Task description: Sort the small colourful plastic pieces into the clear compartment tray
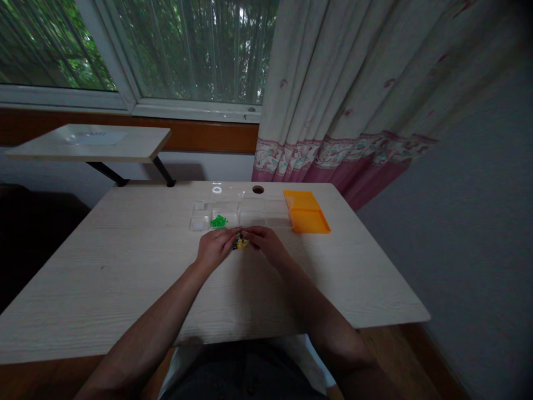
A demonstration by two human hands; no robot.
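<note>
Both hands meet over a small pile of yellow, blue and dark pieces point(241, 243) on the table, too small for me to tell their kind. My left hand point(215, 244) is on the pile's left side, its fingers bent and drawn together at the tips. From the right, my right hand point(266, 242) closes its fingertips just above the same pieces, almost touching the left ones. Whatever is pinched between the fingertips is hidden. Just beyond my left hand, bright green small pieces point(219, 221) lie in one compartment of a clear plastic box.
Clear compartment trays point(252, 218) stretch across the table behind my hands. An orange tray or lid point(310, 212) lies at their right end. A round cable hole point(258, 189) is near the back edge. At the back left rises a small shelf point(137, 136) on black legs.
</note>
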